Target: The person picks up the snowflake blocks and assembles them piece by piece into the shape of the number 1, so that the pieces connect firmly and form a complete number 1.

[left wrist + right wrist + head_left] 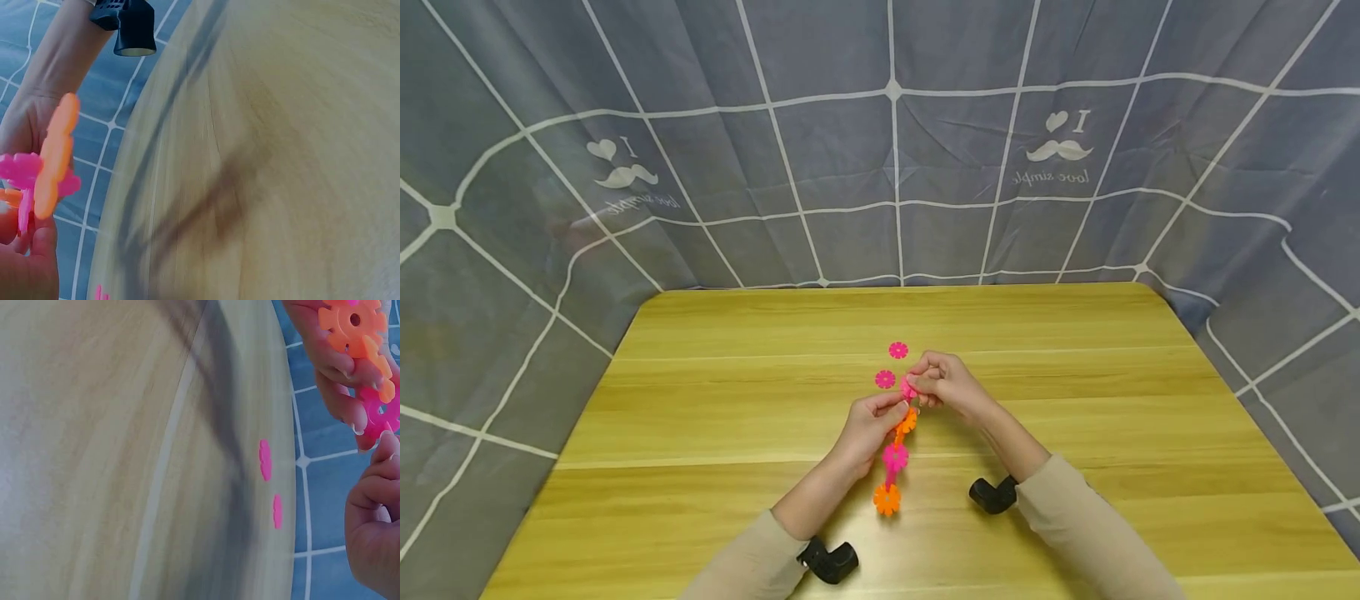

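Observation:
A chain of notched, flower-shaped plastic discs, pink and orange by turns, hangs between the two hands above the table. My left hand (863,433) pinches it near its far end, thumb and forefinger by an orange disc (909,421). At the end of the chain, my right hand (949,385) pinches a pink disc (907,387) between thumb and fingertips. Toward the person hang a pink disc (895,457) and an orange end disc (887,500). The left wrist view has the orange disc (56,156) edge-on. Fingers partly cover the joint between the hands.
Two loose pink discs lie on the wooden table (700,400) beyond the hands, one farther back (898,350) and one closer (885,379). A grey curtain (850,167) with white lines stands around the table's back and sides. Black wrist cameras (831,561) sit at both cuffs.

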The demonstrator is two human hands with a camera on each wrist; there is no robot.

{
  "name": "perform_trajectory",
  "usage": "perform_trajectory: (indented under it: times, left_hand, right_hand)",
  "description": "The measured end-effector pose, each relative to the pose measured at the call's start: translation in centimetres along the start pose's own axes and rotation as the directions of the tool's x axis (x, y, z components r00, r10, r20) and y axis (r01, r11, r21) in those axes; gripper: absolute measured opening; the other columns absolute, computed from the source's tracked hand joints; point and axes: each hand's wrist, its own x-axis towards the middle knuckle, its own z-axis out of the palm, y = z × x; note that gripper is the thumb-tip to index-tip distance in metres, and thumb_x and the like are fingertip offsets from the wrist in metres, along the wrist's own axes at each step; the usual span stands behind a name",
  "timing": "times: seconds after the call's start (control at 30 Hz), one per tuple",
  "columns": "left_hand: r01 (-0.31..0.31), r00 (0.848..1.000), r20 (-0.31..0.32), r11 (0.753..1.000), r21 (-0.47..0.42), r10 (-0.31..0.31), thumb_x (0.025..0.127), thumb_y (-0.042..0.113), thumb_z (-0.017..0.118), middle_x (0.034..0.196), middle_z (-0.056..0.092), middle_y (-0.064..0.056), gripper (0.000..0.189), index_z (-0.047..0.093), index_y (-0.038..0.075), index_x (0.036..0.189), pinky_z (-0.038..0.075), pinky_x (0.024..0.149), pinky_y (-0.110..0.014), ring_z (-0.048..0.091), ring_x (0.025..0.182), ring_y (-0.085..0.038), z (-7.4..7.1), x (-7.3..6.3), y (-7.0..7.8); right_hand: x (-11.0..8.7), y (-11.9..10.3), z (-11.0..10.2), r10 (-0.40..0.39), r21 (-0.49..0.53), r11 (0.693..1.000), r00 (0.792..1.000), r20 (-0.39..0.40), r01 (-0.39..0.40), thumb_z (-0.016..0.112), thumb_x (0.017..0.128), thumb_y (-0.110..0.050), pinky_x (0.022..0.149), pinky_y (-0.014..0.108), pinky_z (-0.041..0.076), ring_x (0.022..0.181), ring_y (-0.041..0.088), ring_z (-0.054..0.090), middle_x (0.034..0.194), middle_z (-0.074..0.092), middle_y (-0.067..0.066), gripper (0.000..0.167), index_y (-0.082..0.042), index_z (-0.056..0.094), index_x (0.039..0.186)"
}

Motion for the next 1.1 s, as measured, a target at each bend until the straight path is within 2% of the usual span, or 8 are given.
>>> perform_trajectory:
  times: [0.27,0.47,0.63,0.83,0.93,1.1]
  left_hand:
    - [0.004,0.999,0.046,1.000,-0.021,-0.003,0.094,0.003,0.053,0.094,0.067,-0.010,0.033,0.051,-0.015,0.121,0.049,0.066,-0.014,0.059,0.075,-0.003,0.0,0.2,0.1]
    - [0.044,0.998,0.047,0.997,-0.069,-0.041,0.094,0.003,0.052,0.097,0.067,-0.011,0.035,0.048,-0.015,0.124,0.050,0.067,-0.013,0.060,0.075,-0.003,-0.2,0.4,0.3]
    - [0.066,0.996,0.066,0.986,-0.156,-0.057,0.092,-0.002,0.052,0.091,0.066,-0.005,0.036,0.045,-0.017,0.124,0.051,0.070,-0.014,0.061,0.076,-0.003,-0.4,0.4,0.5]
    - [0.121,0.990,0.098,0.958,-0.260,-0.098,0.092,-0.006,0.050,0.086,0.065,0.001,0.038,0.040,-0.018,0.127,0.052,0.072,-0.015,0.063,0.077,-0.004,-0.8,0.4,0.7]
    - [0.154,0.987,0.080,0.948,-0.278,-0.137,0.093,-0.003,0.051,0.086,0.064,0.000,0.036,0.043,-0.016,0.126,0.052,0.069,-0.014,0.063,0.075,-0.004,-0.8,0.5,0.9]
    - [0.172,0.985,0.027,0.950,-0.261,-0.171,0.094,0.004,0.053,0.083,0.060,0.000,0.031,0.050,-0.012,0.120,0.051,0.062,-0.013,0.059,0.068,-0.003,-0.8,0.6,1.1]
  right_hand:
    - [-0.5,0.2,-0.6,-0.028,-0.008,1.000,1.000,0.011,0.028,0.057,0.091,-0.002,0.050,0.020,0.043,0.054,0.011,0.052,0.064,0.061,0.004,0.021,0.013,0.054,0.105]
    - [-0.9,0.0,-1.1,0.009,0.044,0.999,0.998,0.069,-0.012,0.052,0.092,0.002,0.059,0.019,0.051,0.063,0.011,0.058,0.074,0.065,0.006,0.032,0.017,0.047,0.120]
    - [-0.9,0.4,-1.0,0.048,0.069,0.996,0.997,0.062,-0.052,0.054,0.091,0.003,0.061,0.019,0.052,0.066,0.010,0.060,0.076,0.065,0.003,0.034,0.017,0.047,0.122]
    - [-0.8,0.7,-0.7,0.067,0.083,0.994,0.997,0.036,-0.070,0.055,0.090,0.002,0.061,0.019,0.051,0.065,0.009,0.059,0.075,0.065,0.001,0.035,0.017,0.048,0.120]
    - [-0.7,0.7,-0.6,0.066,0.078,0.995,0.997,0.033,-0.069,0.056,0.089,0.002,0.061,0.019,0.051,0.064,0.010,0.059,0.074,0.065,0.002,0.035,0.017,0.049,0.120]
    - [-0.5,0.9,-0.4,0.068,0.074,0.995,0.997,0.037,-0.070,0.057,0.089,0.003,0.060,0.020,0.052,0.065,0.011,0.060,0.074,0.065,0.002,0.034,0.016,0.050,0.120]
